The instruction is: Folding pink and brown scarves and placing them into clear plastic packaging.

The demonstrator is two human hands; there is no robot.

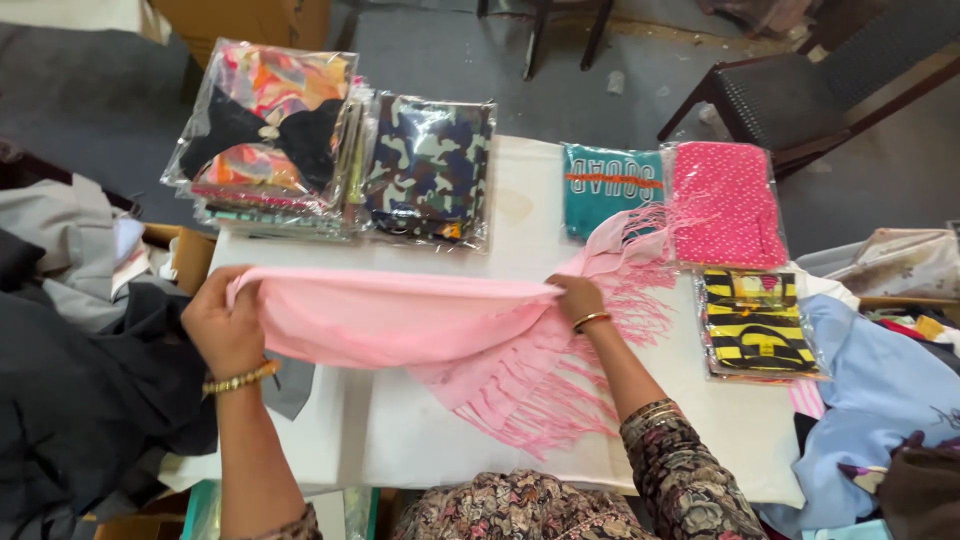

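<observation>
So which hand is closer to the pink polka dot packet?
The right hand: it grips the pink fringed scarf just below-left of the pink dotted packet. The left hand holds the scarf's far end, across the white table.

My left hand [225, 325] is raised at the left, fingers curled shut in a pinch, bangle at the wrist. My right hand [577, 300] reaches forward, forearm angled inward, fingers closed too, sleeve pushed back.

Hands' fingertips [240, 290] under scarf [400, 320]
</observation>
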